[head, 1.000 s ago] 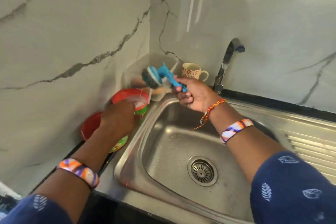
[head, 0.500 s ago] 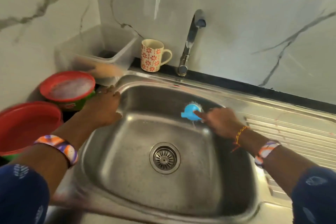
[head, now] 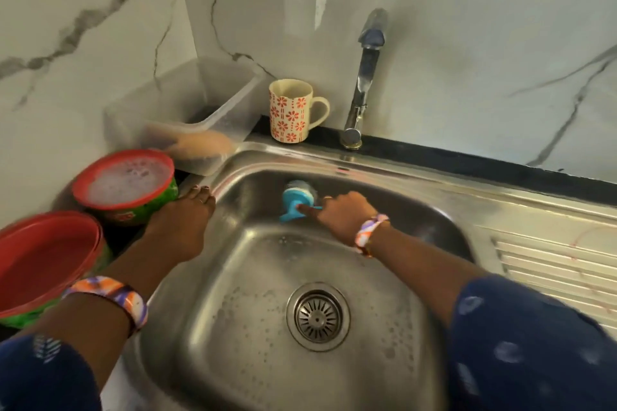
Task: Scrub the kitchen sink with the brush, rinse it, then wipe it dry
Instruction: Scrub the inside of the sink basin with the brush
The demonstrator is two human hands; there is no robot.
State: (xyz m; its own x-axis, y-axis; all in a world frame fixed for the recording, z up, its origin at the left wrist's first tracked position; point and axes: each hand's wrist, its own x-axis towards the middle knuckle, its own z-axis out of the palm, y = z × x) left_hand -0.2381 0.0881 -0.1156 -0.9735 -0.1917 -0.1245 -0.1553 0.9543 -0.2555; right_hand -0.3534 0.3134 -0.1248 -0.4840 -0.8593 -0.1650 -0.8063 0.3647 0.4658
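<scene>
Steel sink (head: 384,173): right hand (head: 344,213) grips unlabelled brush (head: 297,198).

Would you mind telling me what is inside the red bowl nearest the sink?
The red bowl holds white soapy foam nearly to its rim. Whatever lies beneath the foam is covered and cannot be seen.

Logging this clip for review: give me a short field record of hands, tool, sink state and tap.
right hand: right hand grips blue brush
brush: bristles against sink back wall
left hand: left hand flat on sink's left rim
sink state: droplets and suds around drain
tap: tap shows no running water
nearby: bowl of suds; mug
</scene>
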